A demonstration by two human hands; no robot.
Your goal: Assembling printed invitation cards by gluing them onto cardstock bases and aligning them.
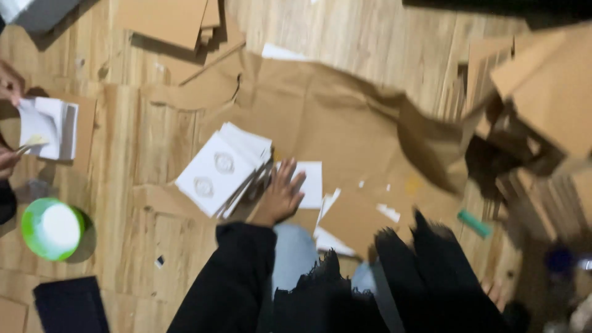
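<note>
My left hand (pixel 280 194) reaches out of a black sleeve and lies flat with its fingers spread on a white sheet (pixel 311 182), holding nothing. It rests just right of a fanned stack of white cards (pixel 219 166) printed with oval marks. Both lie on a crumpled brown paper sheet (pixel 333 114) spread over the wooden floor. My right arm is a blurred black sleeve at the lower right. Only a sliver of skin, which may be my right hand (pixel 493 290), shows past it, so I cannot make out its fingers.
At the left edge another person's hands (pixel 9 83) hold white cards (pixel 46 126) and a thin stick. A green-rimmed tub of white stuff (pixel 52 228) and a dark flat object (pixel 71 305) lie lower left. Cardboard stacks sit at the top (pixel 169 18) and right (pixel 546 92). A small green item (pixel 475 223) lies beside them.
</note>
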